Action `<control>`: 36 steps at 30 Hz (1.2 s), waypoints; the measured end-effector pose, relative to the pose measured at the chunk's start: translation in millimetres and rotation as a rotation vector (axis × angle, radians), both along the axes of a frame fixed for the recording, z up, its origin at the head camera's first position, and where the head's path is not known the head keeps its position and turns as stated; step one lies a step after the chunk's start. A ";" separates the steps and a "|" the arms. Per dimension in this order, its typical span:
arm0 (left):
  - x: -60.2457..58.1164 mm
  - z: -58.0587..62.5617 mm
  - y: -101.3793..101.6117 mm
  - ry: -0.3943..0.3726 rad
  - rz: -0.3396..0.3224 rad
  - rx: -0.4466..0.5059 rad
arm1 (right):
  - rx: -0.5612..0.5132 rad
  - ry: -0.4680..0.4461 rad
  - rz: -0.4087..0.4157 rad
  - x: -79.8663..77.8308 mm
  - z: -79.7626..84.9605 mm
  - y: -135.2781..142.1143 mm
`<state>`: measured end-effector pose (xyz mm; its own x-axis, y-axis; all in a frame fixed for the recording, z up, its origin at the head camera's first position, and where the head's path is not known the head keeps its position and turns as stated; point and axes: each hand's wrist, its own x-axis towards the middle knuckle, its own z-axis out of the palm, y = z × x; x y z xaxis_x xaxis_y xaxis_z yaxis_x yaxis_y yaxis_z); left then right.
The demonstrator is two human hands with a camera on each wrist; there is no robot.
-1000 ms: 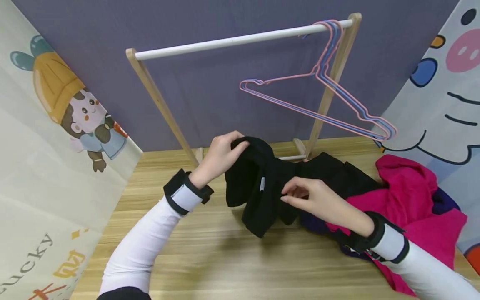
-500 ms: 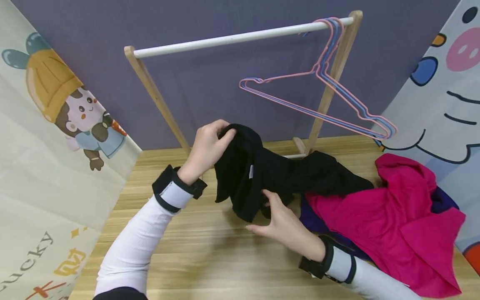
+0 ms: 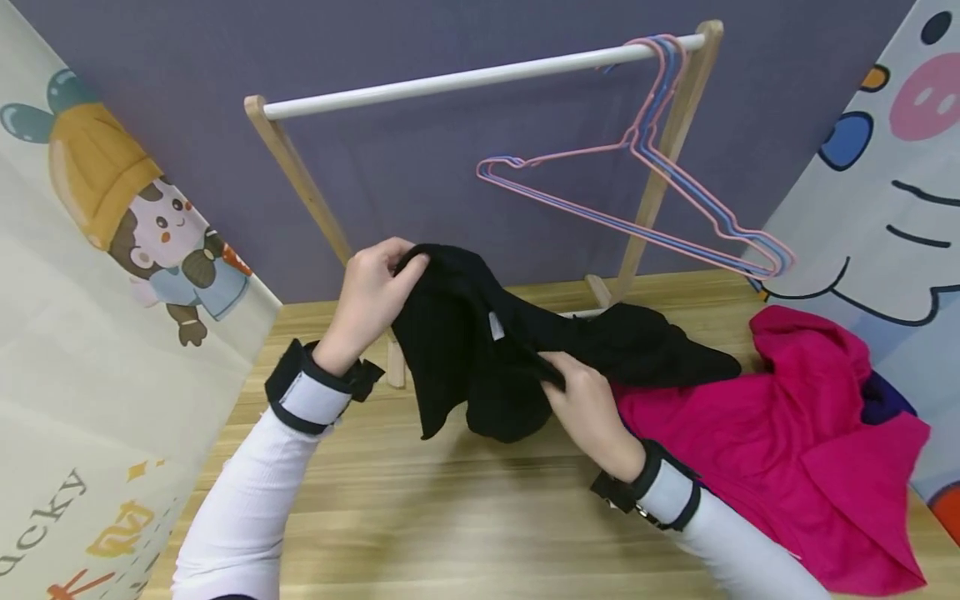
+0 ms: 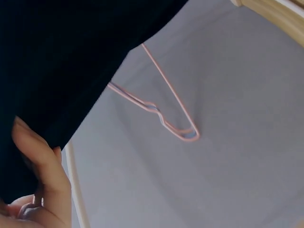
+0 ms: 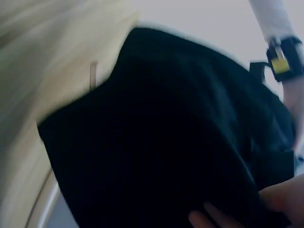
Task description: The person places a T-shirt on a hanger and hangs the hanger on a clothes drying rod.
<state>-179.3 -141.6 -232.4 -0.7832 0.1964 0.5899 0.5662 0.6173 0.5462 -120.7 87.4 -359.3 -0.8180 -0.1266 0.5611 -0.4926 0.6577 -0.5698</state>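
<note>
My left hand pinches the upper left edge of the black garment between thumb and curled fingers; my right hand grips another edge, lower and to the right, near the white label. The garment's body hangs between both hands above the desk, one end extending rightward beside the pink garment.

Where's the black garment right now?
In the head view, the black garment is mid-picture, held by the left hand and right hand, its right end beside the pink garment.
</note>
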 end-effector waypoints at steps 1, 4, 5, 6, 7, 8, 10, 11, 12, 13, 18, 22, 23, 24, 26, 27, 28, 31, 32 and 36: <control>-0.1 -0.5 -3.6 -0.005 0.004 -0.003 | -0.010 -0.009 0.003 -2.0 2.7 4.9; -0.3 -1.4 -12.8 -0.015 0.015 -0.015 | -0.038 -0.041 0.009 -9.1 11.2 17.0; -0.4 -1.4 -15.5 -0.017 0.021 -0.022 | -0.045 -0.050 0.010 -11.7 14.2 20.0; -0.4 -1.4 -17.7 -0.016 0.026 -0.028 | -0.053 -0.058 0.013 -14.6 17.1 22.5; 0.3 -1.1 -20.9 -0.015 0.034 -0.034 | -0.061 -0.066 0.020 -17.8 20.0 23.9; 1.1 -0.7 -23.9 -0.014 0.041 -0.041 | -0.068 -0.076 0.029 -21.0 22.6 25.0; 2.4 0.4 -30.5 -0.014 0.054 -0.055 | -0.085 -0.099 0.047 -27.4 27.9 26.6; 3.1 0.8 -33.8 -0.013 0.058 -0.062 | -0.093 -0.115 0.056 -30.6 30.6 27.2; 3.6 1.1 -37.4 -0.013 0.063 -0.069 | -0.103 -0.137 0.065 -33.9 33.3 28.0; 4.3 1.3 -41.0 -0.015 0.067 -0.076 | -0.115 -0.161 0.074 -37.1 36.0 28.9; 8.0 1.3 -59.3 -0.018 0.083 -0.120 | -0.137 -0.269 0.098 -51.6 51.2 33.4; 11.4 0.8 -73.0 0.006 0.086 -0.152 | -0.180 -0.313 0.133 -58.8 64.7 36.8; 11.6 0.6 -75.6 0.012 0.084 -0.157 | -0.192 -0.318 0.143 -59.7 68.5 37.9; 11.9 0.1 -78.0 0.016 0.082 -0.162 | -0.207 -0.320 0.153 -60.4 72.1 39.1; 11.5 -1.8 -81.7 0.005 0.078 -0.173 | -0.221 -0.328 0.171 -61.2 79.1 42.2; 10.8 -3.1 -82.7 -0.001 0.071 -0.181 | -0.231 -0.331 0.178 -61.4 82.5 44.1; 9.9 -4.8 -83.1 -0.010 0.058 -0.183 | -0.233 -0.329 0.182 -61.5 85.7 46.3; 6.1 -11.2 -81.6 -0.046 0.010 -0.191 | -0.245 -0.354 0.171 -61.3 93.2 54.4; 4.7 -13.6 -80.5 -0.054 -0.009 -0.193 | -0.251 -0.360 0.165 -61.2 95.1 57.2; 0.6 -22.9 -75.8 -0.078 -0.069 -0.201 | -0.246 -0.396 0.123 -61.3 98.2 68.1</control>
<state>-178.7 -217.4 -255.3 -0.8056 0.3587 0.4715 0.5718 0.6790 0.4605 -182.0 155.5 -261.1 -0.9621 -0.1384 0.2349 -0.2720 0.4308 -0.8605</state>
